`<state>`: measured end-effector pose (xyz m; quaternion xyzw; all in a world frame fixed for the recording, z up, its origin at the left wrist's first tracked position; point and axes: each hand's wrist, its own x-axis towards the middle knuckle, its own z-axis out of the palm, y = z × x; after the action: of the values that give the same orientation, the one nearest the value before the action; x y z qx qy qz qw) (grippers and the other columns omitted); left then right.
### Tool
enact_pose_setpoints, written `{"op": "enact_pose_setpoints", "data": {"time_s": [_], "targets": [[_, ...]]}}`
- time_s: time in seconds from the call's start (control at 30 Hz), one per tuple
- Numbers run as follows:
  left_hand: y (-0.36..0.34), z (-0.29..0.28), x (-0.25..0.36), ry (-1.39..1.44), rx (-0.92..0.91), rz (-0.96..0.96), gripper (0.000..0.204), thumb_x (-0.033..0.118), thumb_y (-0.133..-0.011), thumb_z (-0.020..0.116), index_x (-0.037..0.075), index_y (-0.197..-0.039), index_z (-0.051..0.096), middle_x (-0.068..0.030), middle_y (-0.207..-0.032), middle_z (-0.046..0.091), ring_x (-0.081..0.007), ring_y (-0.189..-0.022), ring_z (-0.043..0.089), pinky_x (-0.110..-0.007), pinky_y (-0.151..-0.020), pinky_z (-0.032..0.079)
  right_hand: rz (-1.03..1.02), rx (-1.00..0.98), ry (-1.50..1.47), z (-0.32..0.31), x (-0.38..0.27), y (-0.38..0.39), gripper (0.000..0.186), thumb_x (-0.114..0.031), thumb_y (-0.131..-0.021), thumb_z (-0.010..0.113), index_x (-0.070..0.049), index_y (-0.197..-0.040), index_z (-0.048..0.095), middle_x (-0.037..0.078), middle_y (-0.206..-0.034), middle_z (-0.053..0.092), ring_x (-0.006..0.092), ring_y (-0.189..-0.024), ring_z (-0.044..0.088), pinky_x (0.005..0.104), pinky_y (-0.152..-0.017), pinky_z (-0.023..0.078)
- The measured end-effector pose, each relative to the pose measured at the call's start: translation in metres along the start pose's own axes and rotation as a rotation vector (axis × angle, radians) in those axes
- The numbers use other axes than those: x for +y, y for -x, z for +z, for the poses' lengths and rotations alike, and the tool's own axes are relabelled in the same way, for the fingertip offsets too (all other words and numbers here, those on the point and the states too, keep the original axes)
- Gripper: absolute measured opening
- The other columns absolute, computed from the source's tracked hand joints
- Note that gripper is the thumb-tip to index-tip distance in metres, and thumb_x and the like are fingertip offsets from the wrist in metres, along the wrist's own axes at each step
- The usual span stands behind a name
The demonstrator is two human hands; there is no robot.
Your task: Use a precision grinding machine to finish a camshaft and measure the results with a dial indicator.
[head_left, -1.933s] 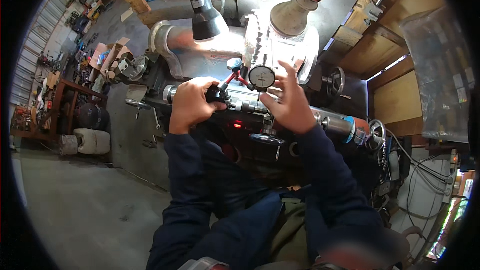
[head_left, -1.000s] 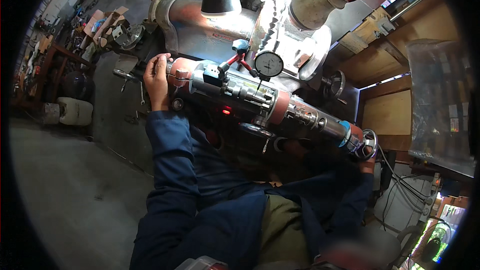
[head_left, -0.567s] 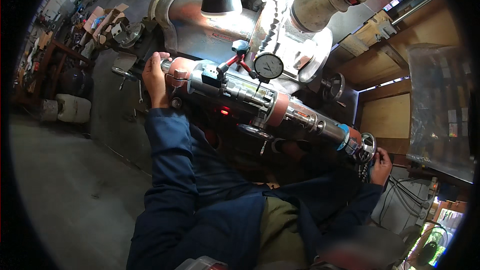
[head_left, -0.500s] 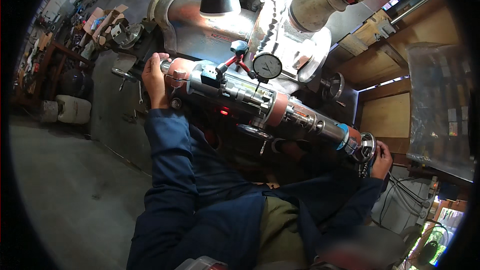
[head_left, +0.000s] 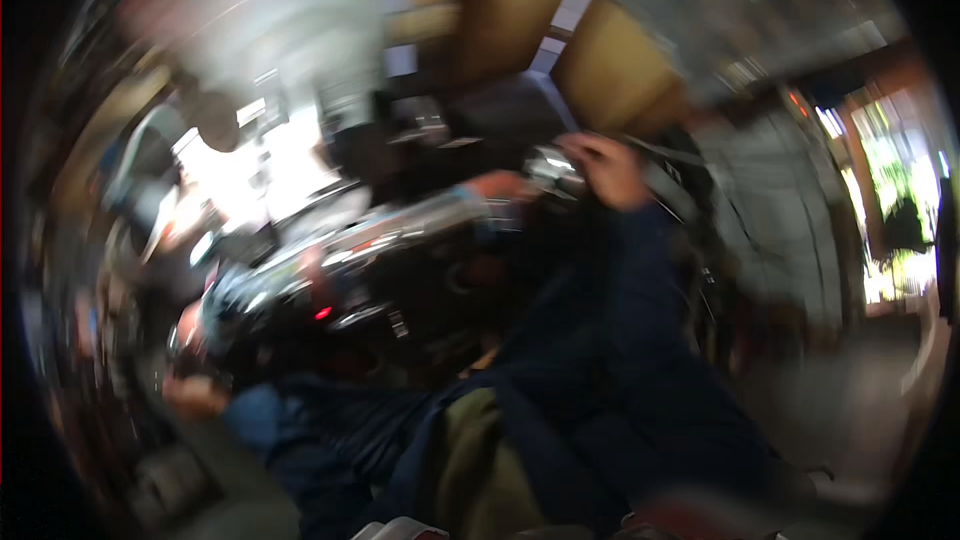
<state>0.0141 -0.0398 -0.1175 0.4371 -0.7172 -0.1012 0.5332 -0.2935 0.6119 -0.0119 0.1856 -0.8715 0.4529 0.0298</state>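
The picture is heavily smeared by motion. A long metal machine bed (head_left: 400,230) with orange-red end castings runs slantwise from lower left to upper right in front of me. At its right end sits a shiny metal handwheel (head_left: 553,170). My right hand (head_left: 612,172) is at this wheel's right rim, with its fingers curled onto the edge. My left hand (head_left: 195,395) is at the bed's left end, close to the end casting (head_left: 188,328); blur hides its fingers. A second handwheel (head_left: 368,316) below the bed shows only as a bright streak.
A strongly lit machine part (head_left: 260,175) stands behind the bed at the left. Wooden panels (head_left: 615,50) and a plastic sheet (head_left: 730,10) are beyond it. A pale cabinet (head_left: 780,230) and a bright opening (head_left: 895,200) lie to the right.
The view has swung and turned to the right, so bed and hands appear farther left and tilted. The right hand remains by the end handwheel and the left hand by the bed's other end.
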Motion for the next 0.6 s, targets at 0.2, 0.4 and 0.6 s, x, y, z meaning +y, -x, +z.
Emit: {"op": "enact_pose_setpoints", "data": {"time_s": [0.2,0.4,0.6], "targets": [[0.067,-0.016,0.041,-0.045,0.109,0.016,0.022,0.019,-0.097,0.052,0.000,-0.101,0.062,-0.0126,-0.091,0.063,-0.0230,-0.081,0.060,-0.034,-0.073,0.049,0.401,-0.092,0.092,0.025,0.020,0.048,0.020,-0.009,-0.089,0.062,-0.002,-0.107,0.067,0.008,-0.094,0.069,0.0175,-0.082,0.063,0.0340,-0.078,0.050],[0.165,-0.058,0.125,0.311,-0.325,-0.371,0.026,0.023,-0.098,0.053,-0.002,-0.104,0.055,-0.0104,-0.086,0.059,-0.0194,-0.073,0.054,-0.032,-0.069,0.046,0.233,0.373,-0.326,-0.034,0.034,0.119,0.035,-0.014,-0.092,0.062,-0.006,-0.126,0.057,0.013,-0.095,0.070,0.0228,-0.081,0.066,0.0357,-0.074,0.051],[0.238,-0.075,0.190,0.648,-1.251,-0.371,0.024,0.024,-0.099,0.054,0.001,-0.094,0.057,-0.0038,-0.074,0.057,-0.0117,-0.067,0.050,-0.027,-0.063,0.043,0.951,0.637,0.587,-0.109,0.158,0.230,0.034,-0.012,-0.088,0.062,-0.002,-0.121,0.061,0.023,-0.109,0.066,0.0392,-0.101,0.064,0.0457,-0.085,0.051]]}}
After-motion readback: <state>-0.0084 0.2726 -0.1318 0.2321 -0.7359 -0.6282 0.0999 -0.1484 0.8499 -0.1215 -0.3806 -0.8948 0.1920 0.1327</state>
